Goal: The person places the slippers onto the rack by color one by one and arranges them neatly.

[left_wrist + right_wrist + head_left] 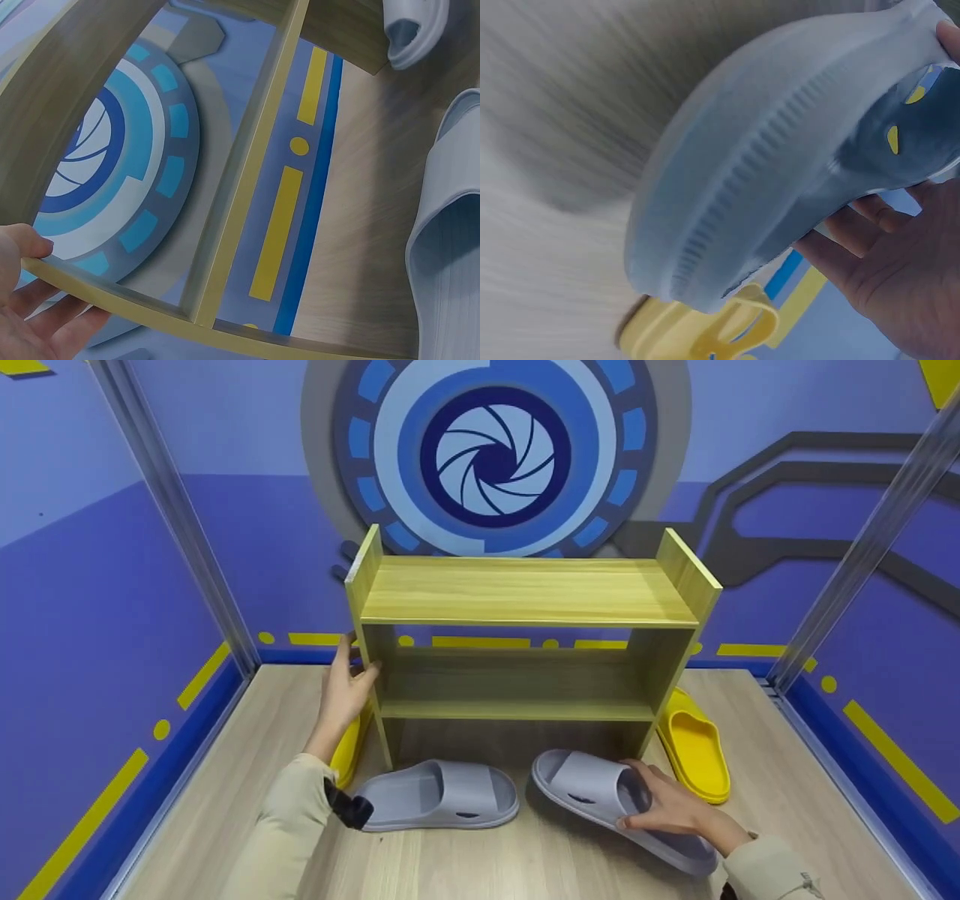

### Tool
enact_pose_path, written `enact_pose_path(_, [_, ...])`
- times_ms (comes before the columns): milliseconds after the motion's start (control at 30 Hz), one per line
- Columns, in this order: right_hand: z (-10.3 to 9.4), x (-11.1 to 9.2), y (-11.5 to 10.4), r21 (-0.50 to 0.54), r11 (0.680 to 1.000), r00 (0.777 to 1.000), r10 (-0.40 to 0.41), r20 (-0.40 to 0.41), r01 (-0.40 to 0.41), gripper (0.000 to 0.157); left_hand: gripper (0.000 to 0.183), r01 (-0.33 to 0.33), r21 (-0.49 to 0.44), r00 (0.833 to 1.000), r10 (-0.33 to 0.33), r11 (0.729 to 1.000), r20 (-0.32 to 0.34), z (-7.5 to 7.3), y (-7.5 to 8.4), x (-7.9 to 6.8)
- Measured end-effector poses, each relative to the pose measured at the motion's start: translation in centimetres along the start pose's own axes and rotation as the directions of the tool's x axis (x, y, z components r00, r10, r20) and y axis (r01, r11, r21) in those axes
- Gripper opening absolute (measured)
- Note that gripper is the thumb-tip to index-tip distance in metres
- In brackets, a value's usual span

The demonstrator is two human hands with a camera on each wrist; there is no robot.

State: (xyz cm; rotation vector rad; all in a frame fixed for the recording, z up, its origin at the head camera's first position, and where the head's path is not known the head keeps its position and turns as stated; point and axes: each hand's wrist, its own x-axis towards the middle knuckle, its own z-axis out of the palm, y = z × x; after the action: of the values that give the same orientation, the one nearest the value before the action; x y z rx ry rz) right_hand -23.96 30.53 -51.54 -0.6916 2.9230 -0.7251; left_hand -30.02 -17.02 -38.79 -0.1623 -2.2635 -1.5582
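A small wooden shelf rack [517, 592] stands upright in the middle of the head view. My left hand [346, 697] holds its left side panel, thumb on the inner face and fingers around the outside, as the left wrist view also shows. With my right hand [667, 804] I grip a grey slipper [592, 780] by its sides near the middle. That slipper is tilted, toe toward the rack, with a shadow beneath it. Its grey mate [469, 791] lies on the wooden surface at the rack's front left, toe pointing right.
One yellow slipper [701, 757] lies beside the rack's right side. Another yellow slipper [348, 754] is at the left, partly hidden behind my left arm. Blue printed walls [247, 525] with metal corner posts [862, 547] enclose the wooden surface [225, 780].
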Motion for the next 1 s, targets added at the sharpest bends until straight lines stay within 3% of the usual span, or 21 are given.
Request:
enact_pose_path(333, [-2.5, -0.1, -1.7, -0.003, 1.0, 1.0, -0.021, 0.005, 0.021, 0.089, 0.058, 0.005, -0.012, 1.0, -0.005, 1.0, 0.007, 0.0, 0.1, -0.1])
enact_pose_path(567, [-4.2, -0.3, -2.7, -0.006, 1.0, 0.999, 0.014, 0.029, -0.014, 0.089, 0.056, -0.004, -0.001, 1.0, 0.004, 1.0, -0.001, 0.0, 0.1, 0.0])
enact_pose_path(1000, [-6.9, -0.7, -4.2, -0.016, 0.998, 0.998, -0.065, -0.004, 0.064, 0.087, 0.054, -0.019, -0.004, 1.0, 0.019, 1.0, -0.006, 0.0, -0.1, 0.1])
